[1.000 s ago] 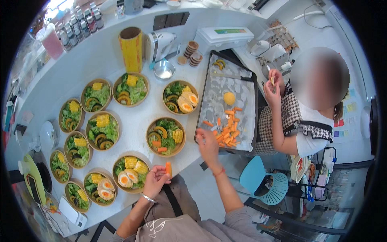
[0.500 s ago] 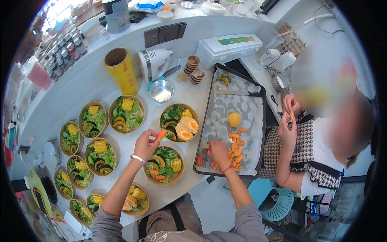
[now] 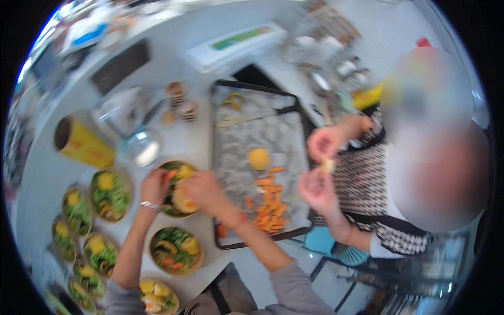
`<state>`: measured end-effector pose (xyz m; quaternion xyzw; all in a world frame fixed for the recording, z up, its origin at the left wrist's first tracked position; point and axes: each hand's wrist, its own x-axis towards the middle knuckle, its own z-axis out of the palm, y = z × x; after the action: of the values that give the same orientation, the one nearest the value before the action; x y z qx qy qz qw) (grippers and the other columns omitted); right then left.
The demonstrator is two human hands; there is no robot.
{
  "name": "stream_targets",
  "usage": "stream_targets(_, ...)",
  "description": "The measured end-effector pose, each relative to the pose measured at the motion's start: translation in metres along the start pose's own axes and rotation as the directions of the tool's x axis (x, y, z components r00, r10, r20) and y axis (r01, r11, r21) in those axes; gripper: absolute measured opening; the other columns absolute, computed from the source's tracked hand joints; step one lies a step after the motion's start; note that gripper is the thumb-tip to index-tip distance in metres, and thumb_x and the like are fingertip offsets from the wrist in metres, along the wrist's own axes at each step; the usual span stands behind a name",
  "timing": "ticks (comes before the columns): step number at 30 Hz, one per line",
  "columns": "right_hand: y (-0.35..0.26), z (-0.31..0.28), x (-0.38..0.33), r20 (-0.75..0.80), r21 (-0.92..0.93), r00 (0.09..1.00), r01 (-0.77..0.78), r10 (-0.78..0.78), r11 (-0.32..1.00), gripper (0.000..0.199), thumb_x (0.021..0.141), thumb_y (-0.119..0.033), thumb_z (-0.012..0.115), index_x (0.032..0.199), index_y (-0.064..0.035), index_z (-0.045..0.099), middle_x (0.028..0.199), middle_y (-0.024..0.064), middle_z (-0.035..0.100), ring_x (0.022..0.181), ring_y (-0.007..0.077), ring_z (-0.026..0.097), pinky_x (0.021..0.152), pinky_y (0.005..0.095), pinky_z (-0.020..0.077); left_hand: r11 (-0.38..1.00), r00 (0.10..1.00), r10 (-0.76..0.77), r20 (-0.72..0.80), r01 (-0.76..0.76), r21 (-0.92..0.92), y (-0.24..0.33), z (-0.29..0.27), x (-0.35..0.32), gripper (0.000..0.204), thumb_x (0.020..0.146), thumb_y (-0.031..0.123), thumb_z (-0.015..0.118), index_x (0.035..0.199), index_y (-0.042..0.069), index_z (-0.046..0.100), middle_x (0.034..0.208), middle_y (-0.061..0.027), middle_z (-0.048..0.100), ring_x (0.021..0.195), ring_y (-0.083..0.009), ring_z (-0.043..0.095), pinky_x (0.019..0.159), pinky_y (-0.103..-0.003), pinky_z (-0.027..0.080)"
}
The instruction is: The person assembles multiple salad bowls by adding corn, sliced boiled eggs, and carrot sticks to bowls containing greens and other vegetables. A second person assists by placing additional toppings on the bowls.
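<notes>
Here in the head view, the left hand [image 3: 155,187] pinches a carrot piece [image 3: 170,176] at the salad bowl [image 3: 178,214] on the counter [image 3: 198,137], the right hand [image 3: 202,192] curls in opposite, its grip hidden, and a carrot pile [image 3: 270,210] sits on the tray [image 3: 236,152].

So it's one wide fisheye worn on the head, left one of a pair, upright and unmirrored. It sits up above the near side of the black tray [image 3: 231,152], facing down and forward, so you get the counter [image 3: 199,142] left of the tray plus the wall [image 3: 170,52] beyond it. The wearer's forearms [image 3: 131,241] come in from the near side, with the left hand [image 3: 154,186] and right hand [image 3: 202,193] fairly close, left of the tray. Wide enough to catch a co-worker [image 3: 362,184] right of the tray too.
</notes>
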<state>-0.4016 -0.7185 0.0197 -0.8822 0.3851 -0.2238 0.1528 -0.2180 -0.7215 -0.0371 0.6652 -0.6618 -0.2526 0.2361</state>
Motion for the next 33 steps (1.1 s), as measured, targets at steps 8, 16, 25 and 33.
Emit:
stream_targets(8,0.007,0.065,0.033,-0.016,0.052,0.999,-0.028,0.029,0.998,0.009,0.069,-0.01,0.055,0.077,-0.0103,0.059,0.083,0.0026,0.056,0.088,0.0207,0.049,0.078,0.0334,0.036,0.991,0.999,0.033,0.025,-0.029,-0.13,-0.03,-0.003,0.02,0.026,0.07,-0.004,0.058,0.094,0.005,0.059,0.085,-0.011,0.061,0.08,-0.0218,0.059,0.067,-0.031,0.048)
stream_targets(16,-0.003,0.039,0.017,-0.298,0.185,0.935,-0.143,0.194,0.972,0.012,0.068,-0.008,0.058,0.081,-0.0082,0.059,0.089,0.0041,0.057,0.089,0.0211,0.049,0.081,0.0339,0.0343,0.96,0.987,-0.161,-0.016,0.153,-0.235,-0.017,-0.039,-0.042,0.033,0.081,-0.001,0.055,0.113,0.008,0.051,0.094,-0.0032,0.055,0.074,-0.0107,0.052,0.058,-0.022,0.042)
stream_targets(25,-0.023,-0.015,-0.049,-0.259,0.601,0.753,-0.364,0.604,0.712,0.019,0.087,-0.014,0.051,0.103,-0.004,0.057,0.086,0.0083,0.058,0.078,0.0186,0.053,0.075,0.0294,0.0398,0.735,0.885,-0.461,0.073,0.426,-0.528,0.016,-0.053,-0.144,0.033,0.084,0.005,0.053,0.116,0.003,0.045,0.082,-0.0016,0.052,0.068,-0.0068,0.047,0.056,-0.018,0.039)
stream_targets(33,0.028,-0.076,-0.084,-0.228,0.922,0.305,-0.236,0.925,0.306,0.032,0.093,-0.028,0.042,0.108,-0.0006,0.049,0.084,0.0051,0.057,0.076,0.0097,0.052,0.067,0.023,0.0408,0.717,0.866,-0.486,0.115,0.471,-0.515,0.031,-0.051,-0.199,0.034,0.086,0.015,0.054,0.116,0.003,0.045,0.083,-0.0024,0.055,0.068,-0.0074,0.049,0.056,-0.019,0.041)
